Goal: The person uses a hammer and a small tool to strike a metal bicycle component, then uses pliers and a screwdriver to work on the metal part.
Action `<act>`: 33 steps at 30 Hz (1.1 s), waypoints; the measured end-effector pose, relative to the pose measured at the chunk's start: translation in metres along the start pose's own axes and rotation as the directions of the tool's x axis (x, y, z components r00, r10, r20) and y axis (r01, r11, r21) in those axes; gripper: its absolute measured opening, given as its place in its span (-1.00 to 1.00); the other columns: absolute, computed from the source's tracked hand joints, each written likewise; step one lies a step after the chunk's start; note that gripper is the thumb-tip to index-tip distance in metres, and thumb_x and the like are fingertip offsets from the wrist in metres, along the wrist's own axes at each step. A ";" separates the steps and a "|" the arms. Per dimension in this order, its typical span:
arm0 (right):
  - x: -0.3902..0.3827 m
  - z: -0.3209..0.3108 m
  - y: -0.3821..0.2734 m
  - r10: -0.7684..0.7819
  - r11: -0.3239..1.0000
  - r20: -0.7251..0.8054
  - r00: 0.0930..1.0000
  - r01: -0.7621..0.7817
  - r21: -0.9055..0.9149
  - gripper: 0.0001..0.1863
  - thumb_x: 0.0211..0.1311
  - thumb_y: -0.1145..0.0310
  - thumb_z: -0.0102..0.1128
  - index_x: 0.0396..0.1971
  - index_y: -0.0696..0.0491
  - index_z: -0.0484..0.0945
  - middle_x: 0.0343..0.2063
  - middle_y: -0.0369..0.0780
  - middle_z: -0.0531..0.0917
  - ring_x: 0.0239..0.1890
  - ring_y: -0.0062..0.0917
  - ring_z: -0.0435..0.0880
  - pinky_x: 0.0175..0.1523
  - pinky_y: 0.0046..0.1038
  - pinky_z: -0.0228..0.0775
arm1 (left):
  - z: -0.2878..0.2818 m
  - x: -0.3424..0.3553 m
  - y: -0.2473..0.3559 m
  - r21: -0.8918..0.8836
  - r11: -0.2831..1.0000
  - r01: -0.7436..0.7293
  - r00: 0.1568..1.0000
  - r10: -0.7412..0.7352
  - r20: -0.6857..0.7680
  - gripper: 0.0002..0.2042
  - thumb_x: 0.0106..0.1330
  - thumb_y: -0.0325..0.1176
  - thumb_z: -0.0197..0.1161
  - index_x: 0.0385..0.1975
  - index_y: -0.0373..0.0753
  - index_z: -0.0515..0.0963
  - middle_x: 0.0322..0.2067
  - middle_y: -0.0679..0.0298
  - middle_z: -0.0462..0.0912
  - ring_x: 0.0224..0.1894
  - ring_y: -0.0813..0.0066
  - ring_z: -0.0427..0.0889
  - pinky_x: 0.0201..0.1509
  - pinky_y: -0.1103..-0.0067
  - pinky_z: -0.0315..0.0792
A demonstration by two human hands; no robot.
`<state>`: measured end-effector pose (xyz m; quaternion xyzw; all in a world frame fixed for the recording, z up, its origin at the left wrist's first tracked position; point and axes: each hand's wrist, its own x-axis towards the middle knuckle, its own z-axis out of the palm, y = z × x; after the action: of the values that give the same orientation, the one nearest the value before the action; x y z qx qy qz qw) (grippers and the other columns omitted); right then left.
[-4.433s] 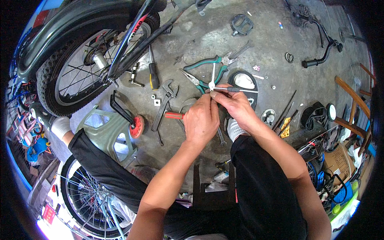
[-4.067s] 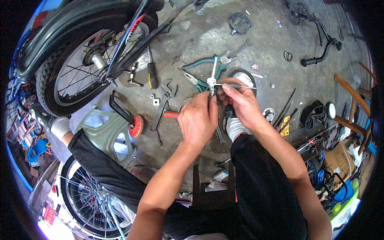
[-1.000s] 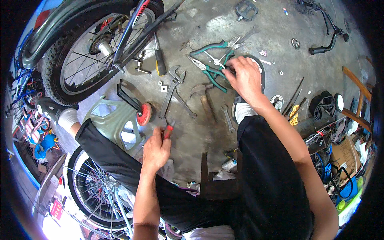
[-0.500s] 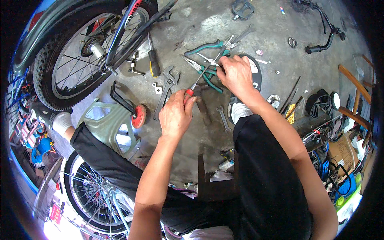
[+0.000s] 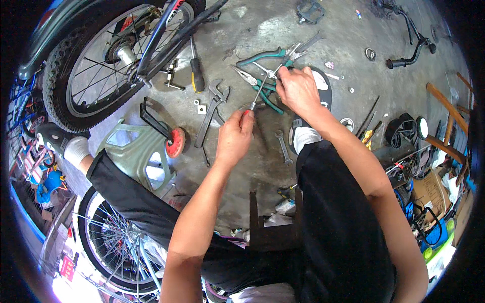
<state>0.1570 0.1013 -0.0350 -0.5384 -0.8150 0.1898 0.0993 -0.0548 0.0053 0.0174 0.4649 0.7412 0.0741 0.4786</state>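
Note:
My left hand (image 5: 234,141) is wrapped around the red handle of a screwdriver (image 5: 257,97). Its shaft slants up and right to a silver metal part with thin arms (image 5: 271,73), whose exact kind I cannot make out. My right hand (image 5: 300,93) pinches this part from the right, and the fingers hide some of it. Just behind and under the hands lie green-handled pliers (image 5: 262,55) and a second green-handled pair (image 5: 272,104). To the left of my left hand is an adjustable wrench (image 5: 208,113).
A bicycle wheel (image 5: 53,91) stands at upper left. A yellow-and-black screwdriver (image 5: 197,76), an open-end wrench (image 5: 283,147) and a small red wheel on a bracket (image 5: 176,143) lie on the floor. A green plastic stool (image 5: 126,151) is beside my left leg. Handlebars (image 5: 414,53) lie far right.
My left hand has moved right and slightly up with the screwdriver, whose shaft now stands steeper. My right hand stays almost in place. The view has shifted slightly.

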 end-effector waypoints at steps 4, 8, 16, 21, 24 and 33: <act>-0.002 -0.002 -0.002 0.019 1.000 -0.025 1.000 -0.019 0.023 -0.81 0.20 0.36 0.34 -0.33 0.10 0.50 -0.58 -0.09 0.62 -0.40 -0.15 0.65 -0.12 -0.18 0.30 | -0.003 -0.011 0.022 0.376 0.923 -0.081 0.988 0.124 -0.092 -0.75 0.51 -0.10 0.24 -0.05 -0.13 0.55 -0.48 0.00 0.72 -0.37 -0.09 0.75 -0.31 0.09 0.55; -0.001 0.003 -0.005 0.028 0.999 -0.032 0.999 -0.027 0.019 -0.81 0.20 0.36 0.34 -0.34 0.09 0.50 -0.62 -0.09 0.60 -0.41 -0.15 0.65 -0.13 -0.18 0.30 | -0.014 -0.009 0.004 0.511 0.840 -0.185 0.955 0.277 -0.110 -0.72 0.46 -0.11 0.30 0.01 -0.10 0.54 -0.34 0.08 0.76 -0.36 -0.05 0.75 -0.34 0.13 0.58; -0.002 0.001 -0.003 0.003 1.000 -0.040 0.999 -0.004 -0.009 -0.78 0.20 0.36 0.36 -0.33 0.09 0.47 -0.65 -0.12 0.58 -0.44 -0.18 0.62 -0.14 -0.17 0.28 | -0.028 0.006 -0.005 0.570 0.783 -0.249 0.943 0.330 -0.041 -0.67 0.45 -0.11 0.29 0.10 -0.07 0.52 -0.22 0.13 0.71 -0.27 -0.08 0.74 -0.29 0.10 0.60; -0.004 -0.003 -0.008 0.053 0.998 -0.031 0.998 -0.055 -0.040 -0.78 0.16 0.34 0.37 -0.35 0.07 0.49 -0.60 -0.16 0.60 -0.36 -0.23 0.61 -0.14 -0.17 0.28 | -0.030 0.011 -0.005 0.550 0.794 -0.260 0.948 0.317 -0.010 -0.69 0.46 -0.11 0.27 0.09 -0.06 0.52 -0.19 0.10 0.71 -0.25 -0.09 0.74 -0.25 0.09 0.60; -0.001 -0.008 -0.008 -0.025 0.997 -0.141 0.990 0.015 -0.071 -0.82 0.14 0.31 0.37 -0.41 0.06 0.56 -0.50 -0.18 0.63 -0.26 -0.26 0.59 -0.12 -0.18 0.29 | -0.030 0.010 -0.004 0.519 0.814 -0.261 0.948 0.316 -0.019 -0.71 0.47 -0.12 0.26 0.06 -0.08 0.53 -0.24 0.07 0.74 -0.25 -0.10 0.74 -0.24 0.08 0.58; -0.001 0.003 -0.001 -0.045 0.994 -0.056 0.997 0.039 -0.104 -0.80 0.17 0.24 0.30 -0.49 0.07 0.70 -0.45 -0.18 0.67 -0.21 -0.28 0.58 -0.05 -0.20 0.30 | -0.033 0.023 -0.007 0.094 0.994 -0.052 0.989 0.039 0.143 -0.67 0.42 -0.03 0.32 -0.19 -0.22 0.59 -0.49 0.07 0.74 -0.43 0.05 0.76 -0.34 0.21 0.59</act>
<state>0.1554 0.0989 -0.0375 -0.5307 -0.8317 0.1296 0.0990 -0.0868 0.0300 0.0162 0.5085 0.6973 0.0157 0.5049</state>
